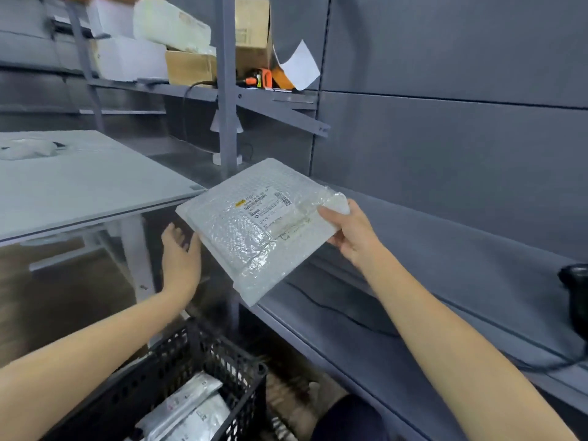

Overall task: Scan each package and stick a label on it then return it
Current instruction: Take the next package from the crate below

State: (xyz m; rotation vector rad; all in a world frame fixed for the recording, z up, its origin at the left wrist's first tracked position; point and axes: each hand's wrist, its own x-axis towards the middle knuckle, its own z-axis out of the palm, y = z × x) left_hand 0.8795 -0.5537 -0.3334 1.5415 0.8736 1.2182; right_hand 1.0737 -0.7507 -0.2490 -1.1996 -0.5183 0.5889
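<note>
Your right hand [346,230] pinches the light, floppy bubble-wrap package [254,224] by its corner over the shelf edge; left hand [179,249], fingers relaxed, should support underneath.

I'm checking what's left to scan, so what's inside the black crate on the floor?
The black crate holds at least two silvery-white packages with printed labels, lying tilted. The crate wall, the left arm and the frame edge hide the rest, so the full count cannot be told.

Grey shelf [413,249] bare ahead; black cable [334,308] crosses it, scanner [576,291] far right, crate [178,361] below.
</note>
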